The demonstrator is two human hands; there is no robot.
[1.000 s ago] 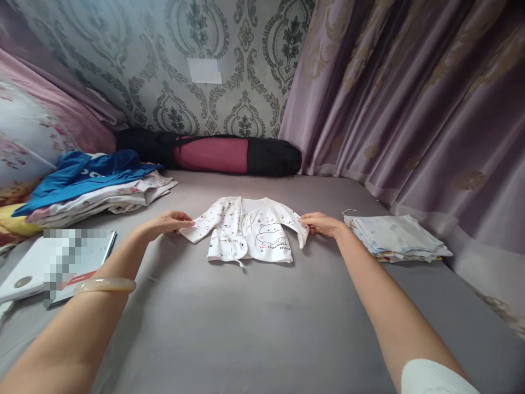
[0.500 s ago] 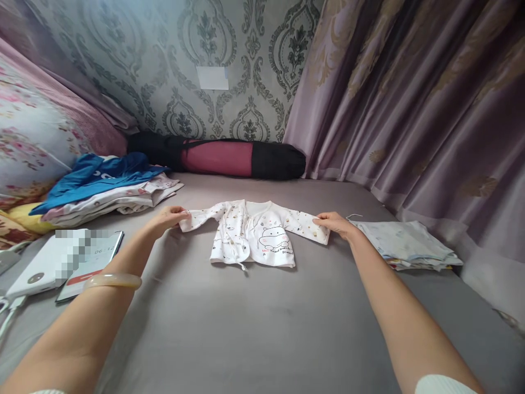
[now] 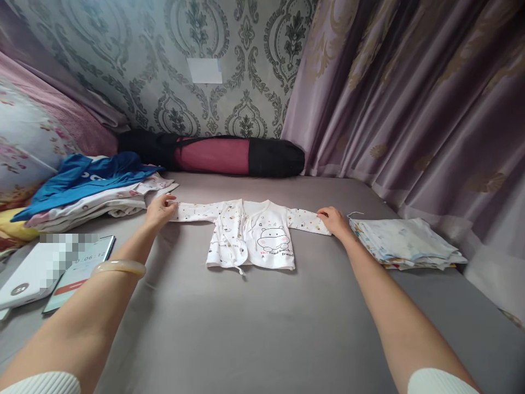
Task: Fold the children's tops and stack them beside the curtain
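Observation:
A small white baby shirt (image 3: 268, 230) with a cartoon hippo print, tiny patterned sleeves and a tie at the hem lies front up on the grey bed sheet (image 3: 262, 328). My left hand (image 3: 161, 210) pinches the cuff of the sleeve on the left, which is stretched out nearly straight. At the other cuff, my right hand (image 3: 333, 221) has thumb and fingers closed on the fabric. That sleeve slopes slightly down toward the right.
Folded cloths (image 3: 408, 241) are stacked at the right. A pile of clothes with a blue shirt (image 3: 88, 178) on top lies at the left, above a white device (image 3: 30, 279) and a phone (image 3: 82, 268). A black and maroon bag (image 3: 213, 156) lies along the wall.
My left hand has moved left and slightly up, pulling its sleeve straighter. The right sleeve has been raised a little and lies flatter. The view has shifted slightly.

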